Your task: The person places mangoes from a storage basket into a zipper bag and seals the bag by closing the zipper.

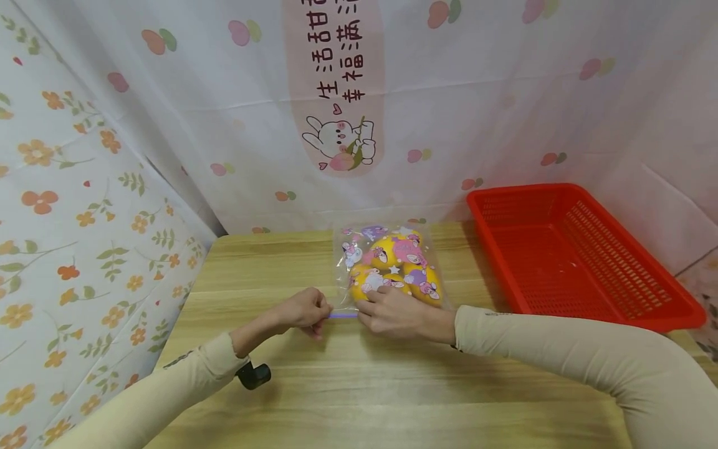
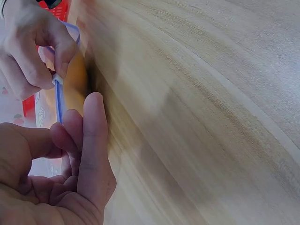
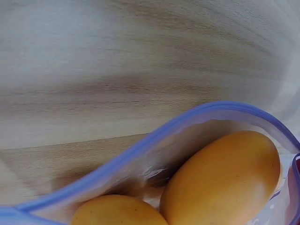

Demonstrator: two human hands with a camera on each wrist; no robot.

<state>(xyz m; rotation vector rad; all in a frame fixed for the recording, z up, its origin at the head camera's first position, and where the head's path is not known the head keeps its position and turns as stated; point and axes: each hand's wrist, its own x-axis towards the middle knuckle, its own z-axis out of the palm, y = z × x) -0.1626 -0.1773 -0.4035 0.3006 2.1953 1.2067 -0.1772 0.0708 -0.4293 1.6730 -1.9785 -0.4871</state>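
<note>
A clear zip bag printed with pink and purple cartoons lies on the table, its blue-edged mouth toward the person. Inside are several smooth, oval, yellow-orange fruits; their exact kind is unclear. My left hand pinches the left end of the blue zip strip between thumb and finger. Farther right along that strip, my right hand pinches a small white slider, best seen in the left wrist view. Between the hands the strip runs straight. In the right wrist view the bag's mouth gapes around the fruits.
A red plastic basket with slotted walls stands on the right of the wooden table. Patterned cloth hangs behind the table and along its left side. A black wrist-camera piece juts below the left wrist.
</note>
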